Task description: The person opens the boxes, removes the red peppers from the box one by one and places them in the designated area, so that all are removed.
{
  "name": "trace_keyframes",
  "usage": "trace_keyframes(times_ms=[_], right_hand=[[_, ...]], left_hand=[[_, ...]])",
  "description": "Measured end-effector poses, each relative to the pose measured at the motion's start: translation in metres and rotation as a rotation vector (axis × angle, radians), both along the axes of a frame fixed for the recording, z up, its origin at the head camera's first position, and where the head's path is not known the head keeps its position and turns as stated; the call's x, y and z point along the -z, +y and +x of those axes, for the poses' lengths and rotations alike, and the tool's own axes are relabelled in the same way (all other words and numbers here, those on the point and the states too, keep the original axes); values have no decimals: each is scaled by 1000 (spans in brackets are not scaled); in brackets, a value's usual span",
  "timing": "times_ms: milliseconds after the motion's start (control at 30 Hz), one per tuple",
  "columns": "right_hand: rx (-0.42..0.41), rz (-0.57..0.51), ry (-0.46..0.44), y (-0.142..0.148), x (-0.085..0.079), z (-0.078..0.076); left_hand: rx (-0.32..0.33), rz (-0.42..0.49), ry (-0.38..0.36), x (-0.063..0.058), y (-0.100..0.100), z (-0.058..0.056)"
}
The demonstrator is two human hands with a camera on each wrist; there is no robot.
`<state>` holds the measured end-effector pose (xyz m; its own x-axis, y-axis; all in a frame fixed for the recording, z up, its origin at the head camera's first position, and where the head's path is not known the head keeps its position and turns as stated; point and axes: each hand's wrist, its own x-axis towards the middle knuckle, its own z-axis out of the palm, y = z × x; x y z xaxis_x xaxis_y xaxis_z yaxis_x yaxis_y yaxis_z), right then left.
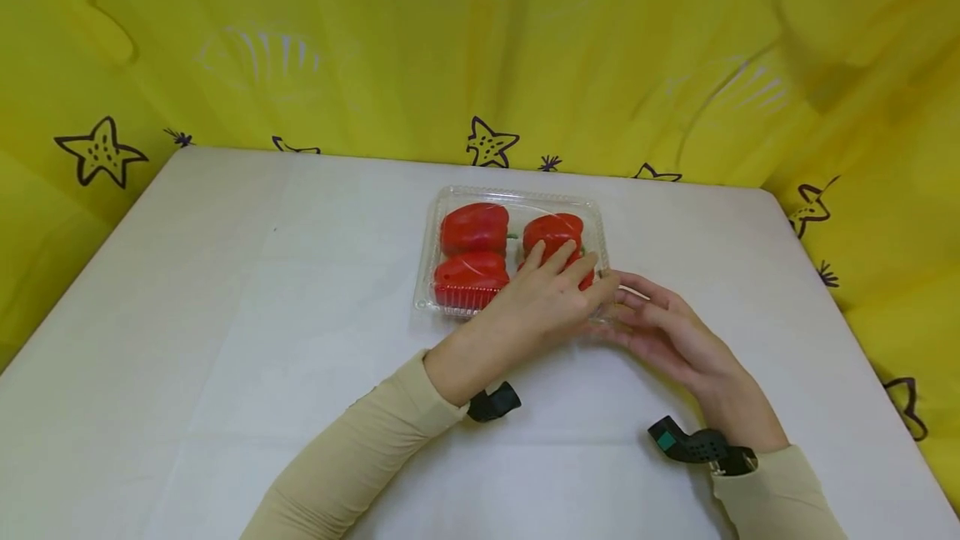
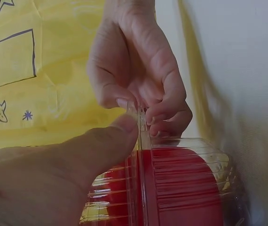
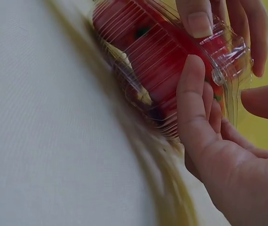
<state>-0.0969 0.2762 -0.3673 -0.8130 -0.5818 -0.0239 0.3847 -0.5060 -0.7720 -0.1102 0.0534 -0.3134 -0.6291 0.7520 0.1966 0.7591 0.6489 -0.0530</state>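
A clear plastic clamshell container point(image 1: 480, 192) holding several red bell peppers point(image 1: 474, 228) lies on the white table, its lid over them. My left hand point(image 1: 536, 302) rests on the lid's right side with fingers spread. Its thumb point(image 2: 113, 141) presses the lid side of the rim near the front right corner. From the right, my right hand point(image 1: 675, 340) takes that corner, fingers point(image 3: 193, 89) against the base wall below the rim and thumb point(image 3: 265, 101) on the lid side. In the head view the left hand partly hides the peppers on the right.
The white table point(image 1: 300, 290) stretches around the container. Behind it and along both sides hangs a yellow curtain point(image 1: 390, 48) with starfish drawings. Each wrist wears a black strap-on device point(image 1: 701, 444).
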Motion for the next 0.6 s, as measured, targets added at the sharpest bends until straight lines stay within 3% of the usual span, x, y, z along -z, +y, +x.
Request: trace_keyframes(times_ms=[267, 600], right_hand=[[23, 53, -25, 1, -1, 1], [18, 31, -28, 2, 0, 0]], left_hand=[[46, 28, 111, 4, -1, 1], [56, 24, 100, 5, 1, 1]])
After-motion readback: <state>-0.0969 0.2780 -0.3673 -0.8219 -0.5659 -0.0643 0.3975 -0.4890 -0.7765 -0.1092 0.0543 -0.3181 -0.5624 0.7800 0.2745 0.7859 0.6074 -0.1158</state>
